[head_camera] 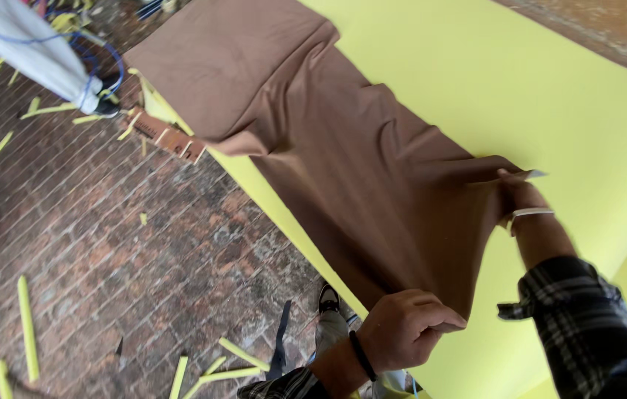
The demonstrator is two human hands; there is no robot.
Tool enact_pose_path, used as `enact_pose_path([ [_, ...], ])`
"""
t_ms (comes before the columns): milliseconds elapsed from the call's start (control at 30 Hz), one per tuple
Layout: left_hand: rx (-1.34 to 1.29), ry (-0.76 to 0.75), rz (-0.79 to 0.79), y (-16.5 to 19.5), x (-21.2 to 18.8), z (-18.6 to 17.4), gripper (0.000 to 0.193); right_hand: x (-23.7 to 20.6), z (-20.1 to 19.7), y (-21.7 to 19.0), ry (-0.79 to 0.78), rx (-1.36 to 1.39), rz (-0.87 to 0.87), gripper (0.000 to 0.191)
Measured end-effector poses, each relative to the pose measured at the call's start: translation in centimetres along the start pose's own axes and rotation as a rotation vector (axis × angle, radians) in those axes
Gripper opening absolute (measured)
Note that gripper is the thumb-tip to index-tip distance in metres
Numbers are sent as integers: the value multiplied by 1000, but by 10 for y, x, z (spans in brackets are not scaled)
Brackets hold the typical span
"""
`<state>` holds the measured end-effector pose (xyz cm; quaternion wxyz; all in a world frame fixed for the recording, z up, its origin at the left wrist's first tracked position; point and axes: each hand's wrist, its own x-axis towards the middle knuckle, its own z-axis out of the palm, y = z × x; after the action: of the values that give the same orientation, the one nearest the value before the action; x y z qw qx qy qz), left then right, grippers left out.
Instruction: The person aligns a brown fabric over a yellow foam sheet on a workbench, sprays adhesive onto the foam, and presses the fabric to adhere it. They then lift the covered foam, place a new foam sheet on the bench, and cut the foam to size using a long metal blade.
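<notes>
Brown fabric is lying spread across the yellow foam sheet, running from the far left to the near right; the left hand is curling shut on its near corner; the right hand is pinching its right edge closed between the fingers, lifting it slightly; yellow foam strips are littering the brick floor on the left.

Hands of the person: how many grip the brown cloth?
2. The left hand grips the brown cloth at its near edge; the right hand grips its far corner over the yellow sheet.
</notes>
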<state>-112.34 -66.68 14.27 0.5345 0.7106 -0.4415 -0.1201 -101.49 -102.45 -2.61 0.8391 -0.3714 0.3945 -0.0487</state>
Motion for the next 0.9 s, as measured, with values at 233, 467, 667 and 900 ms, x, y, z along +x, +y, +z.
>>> enact_pose_path([
  [233, 49, 92, -50, 0, -44, 6, 10, 10, -15, -25, 17, -128, -310, 26],
  [467, -315, -40, -318, -28, -67, 44, 12, -19, -74, -80, 53, -283, -724, 25],
  [667, -218, -221, -380, -40, -80, 92, 14, -37, -116, -98, 136, -619, -790, 33],
  [900, -15, -181, -424, -99, -107, 144, 13, -45, -123, -59, 456, -761, -572, 28],
])
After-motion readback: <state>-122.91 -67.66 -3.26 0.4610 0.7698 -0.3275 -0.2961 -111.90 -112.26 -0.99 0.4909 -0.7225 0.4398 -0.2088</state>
